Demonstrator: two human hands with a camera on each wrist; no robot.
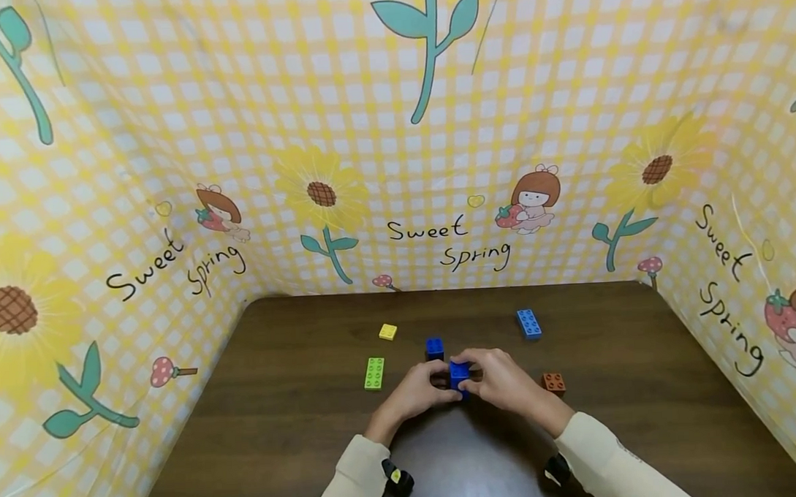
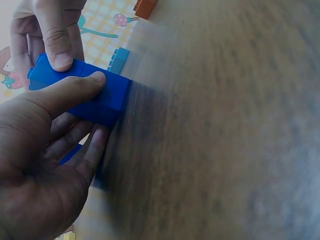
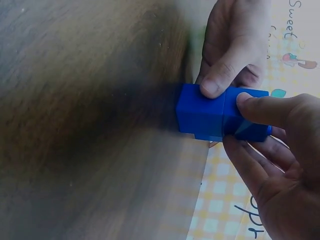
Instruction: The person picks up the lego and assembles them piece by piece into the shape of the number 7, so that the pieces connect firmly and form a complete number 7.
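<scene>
Two dark blue building bricks are stacked one on the other, upright and close over the table in front of me. My left hand (image 1: 416,390) grips the lower blue brick (image 3: 197,115), its thumb on the near side and fingers round behind. From the right, my right hand (image 1: 501,376) pinches the upper blue brick (image 1: 459,372) between thumb and fingers. A thin seam shows between the two bricks in both wrist views. Just behind my left fingertips stands another dark blue brick (image 1: 434,346), partly hidden by that hand.
Left of the hands lie a lime green brick (image 1: 374,373) and, farther back, a small yellow brick (image 1: 388,331). A lighter blue brick (image 1: 528,324) lies at the back right, and an orange-brown brick (image 1: 553,383) beside my right wrist. Checked cloth (image 1: 434,152) walls the brown table (image 1: 299,427).
</scene>
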